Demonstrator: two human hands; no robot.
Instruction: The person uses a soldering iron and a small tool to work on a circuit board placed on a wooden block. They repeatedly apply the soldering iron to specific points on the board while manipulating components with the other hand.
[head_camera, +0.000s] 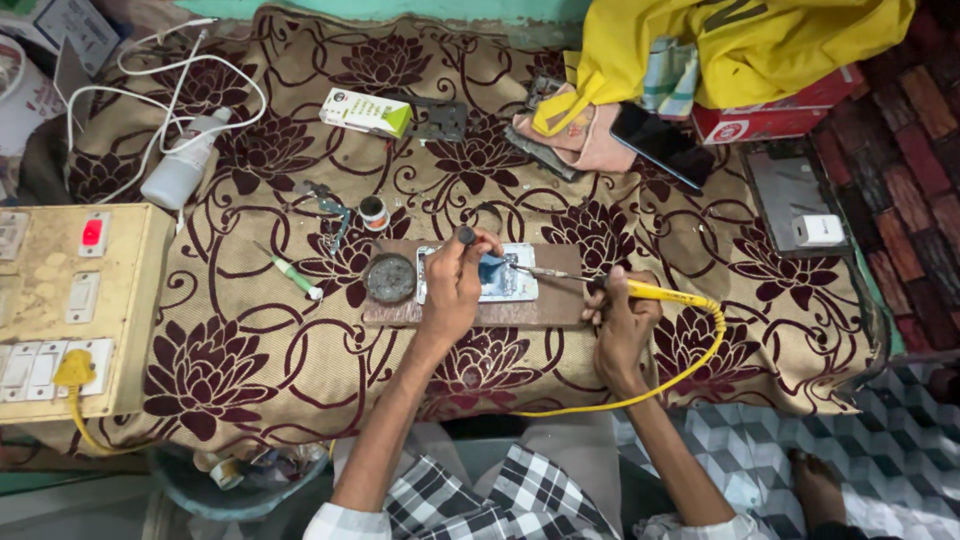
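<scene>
**Soldering on an opened phone**

A wooden board (545, 310) lies on the patterned cloth (250, 340), carrying the phone (520, 285). The right hand (622, 325) is clenched round a yellow iron (655, 292), tip over the phone. The left hand (455, 280) pinches a small dark tool (466, 236), resting on the phone.

On the surface (250, 340) in front of me I count one opened phone (500, 275) on one wooden board (540, 310) at the centre, one round tin (390, 277) just at its 9 o'clock, and one yellow soldering iron (650, 292) at 3 o'clock. Toward 10 o'clock lie one green-handled screwdriver (290, 270), one pair of tweezers (330, 210), one small jar (373, 212), one white bottle (185, 165) and one white cable (170, 90). At 12 o'clock sits one small white-and-green box (365, 112), at 1 o'clock one dark phone (660, 143), one red box (775, 118) and one yellow bag (760, 45), and at 9 o'clock one switchboard (70, 310).
</scene>
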